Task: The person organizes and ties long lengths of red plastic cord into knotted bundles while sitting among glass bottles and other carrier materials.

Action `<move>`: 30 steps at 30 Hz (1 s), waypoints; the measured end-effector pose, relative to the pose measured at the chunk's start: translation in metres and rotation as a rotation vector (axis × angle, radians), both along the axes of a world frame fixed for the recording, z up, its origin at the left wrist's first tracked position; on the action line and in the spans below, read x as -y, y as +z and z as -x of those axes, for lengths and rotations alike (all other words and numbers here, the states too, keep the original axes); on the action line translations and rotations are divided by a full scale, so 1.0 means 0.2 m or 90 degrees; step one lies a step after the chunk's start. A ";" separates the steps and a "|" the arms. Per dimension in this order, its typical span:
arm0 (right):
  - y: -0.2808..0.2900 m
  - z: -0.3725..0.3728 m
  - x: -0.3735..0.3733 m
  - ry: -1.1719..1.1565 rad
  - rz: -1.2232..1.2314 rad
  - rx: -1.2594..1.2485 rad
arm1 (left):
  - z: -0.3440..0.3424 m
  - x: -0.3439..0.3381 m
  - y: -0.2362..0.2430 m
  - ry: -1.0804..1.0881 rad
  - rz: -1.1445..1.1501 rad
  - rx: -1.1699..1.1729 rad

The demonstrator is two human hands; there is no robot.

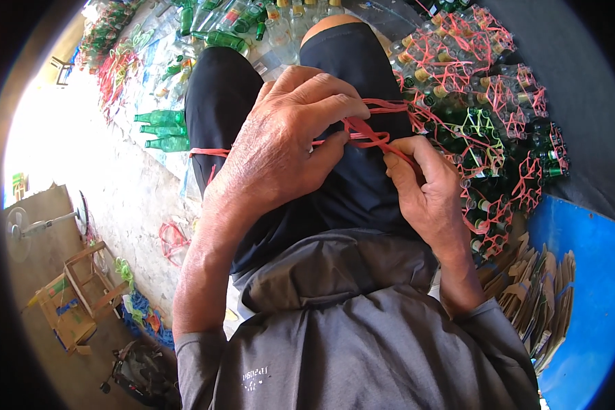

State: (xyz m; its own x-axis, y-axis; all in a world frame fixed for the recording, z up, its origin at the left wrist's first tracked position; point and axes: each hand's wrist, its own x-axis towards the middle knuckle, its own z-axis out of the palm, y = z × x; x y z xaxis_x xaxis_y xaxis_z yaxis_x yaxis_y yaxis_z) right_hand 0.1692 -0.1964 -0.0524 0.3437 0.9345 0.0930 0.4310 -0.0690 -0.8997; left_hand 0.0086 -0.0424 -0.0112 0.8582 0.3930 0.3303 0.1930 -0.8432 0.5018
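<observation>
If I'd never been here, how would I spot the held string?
Find the black trousers, then the left hand and right hand above them. Between those hands loops red plastic twine; unlike the other red strands, it is pinched by fingertips.

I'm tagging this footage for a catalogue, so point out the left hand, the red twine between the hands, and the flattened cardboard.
Left hand (pixel 280 137): head view, on its back.
Red twine (pixel 359 128): head view, on its bunched strands.
Flattened cardboard (pixel 536 290): head view, mid-stack, on the sheets' edges.

Left grip (pixel 283 137) and right grip (pixel 427 188) hold pink cord (pixel 369 139); 3 green bottles (pixel 164 130) lie further left.
</observation>
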 end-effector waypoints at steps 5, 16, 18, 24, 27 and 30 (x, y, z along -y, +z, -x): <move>-0.02 0.02 -0.01 0.018 -0.032 0.012 | -0.02 0.02 0.00 -0.018 -0.001 -0.018; -0.06 0.06 -0.04 -0.016 -0.078 -0.069 | -0.04 0.04 0.00 -0.027 -0.012 -0.036; -0.06 0.06 -0.04 -0.010 -0.071 -0.071 | -0.03 0.04 -0.01 -0.027 -0.010 -0.034; -0.03 0.04 -0.05 0.035 -0.052 -0.139 | -0.02 0.04 -0.01 -0.031 0.005 -0.026; 0.03 0.04 -0.05 0.053 -0.034 -0.240 | -0.02 0.04 0.00 -0.028 0.012 -0.015; 0.00 0.03 -0.06 0.016 -0.009 -0.273 | -0.03 0.05 0.00 -0.040 0.021 -0.002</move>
